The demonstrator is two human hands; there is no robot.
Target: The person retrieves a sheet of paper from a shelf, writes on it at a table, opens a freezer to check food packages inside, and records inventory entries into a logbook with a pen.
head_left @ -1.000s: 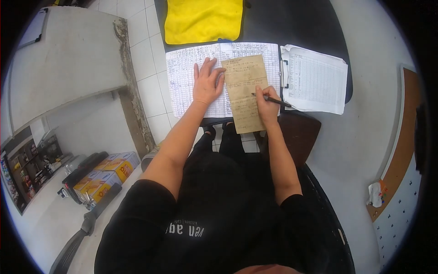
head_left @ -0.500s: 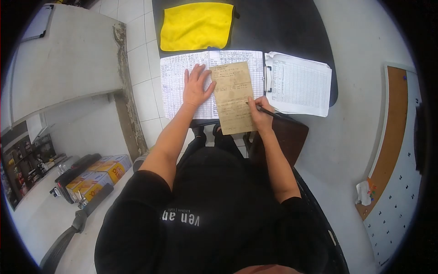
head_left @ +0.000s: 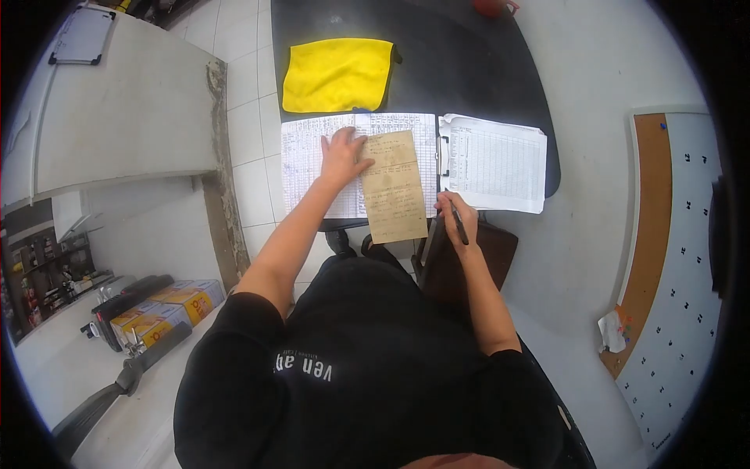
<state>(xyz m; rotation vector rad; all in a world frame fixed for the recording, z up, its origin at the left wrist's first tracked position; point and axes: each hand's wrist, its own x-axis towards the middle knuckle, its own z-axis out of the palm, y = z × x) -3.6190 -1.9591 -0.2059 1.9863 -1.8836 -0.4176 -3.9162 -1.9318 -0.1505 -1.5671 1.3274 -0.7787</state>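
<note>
My left hand [head_left: 341, 159] lies flat with its fingers spread on an open ledger book [head_left: 301, 168] full of handwritten grid lines. Its thumb side touches the left edge of a brown sheet of paper [head_left: 394, 191] with handwriting, which lies over the book and hangs past its near edge. A dark pen [head_left: 459, 225] is held in my right hand [head_left: 461, 215], just right of the brown sheet and apart from it. Right of the book lies a clipboard's metal clip [head_left: 444, 156] beside a stack of printed table sheets [head_left: 496, 166].
A yellow cloth [head_left: 337, 76] lies on the black table [head_left: 461, 70] beyond the book. A red object [head_left: 492, 7] sits at the far edge. Under the table's near side is a dark brown chair [head_left: 476, 254]. Yellow boxes [head_left: 168, 309] stand at left; a cork board [head_left: 652, 203] hangs at right.
My right hand has drawn off the brown sheet to the right, and the pen has swung more upright in the view. My left hand stays on the book. The camera view has shifted.
</note>
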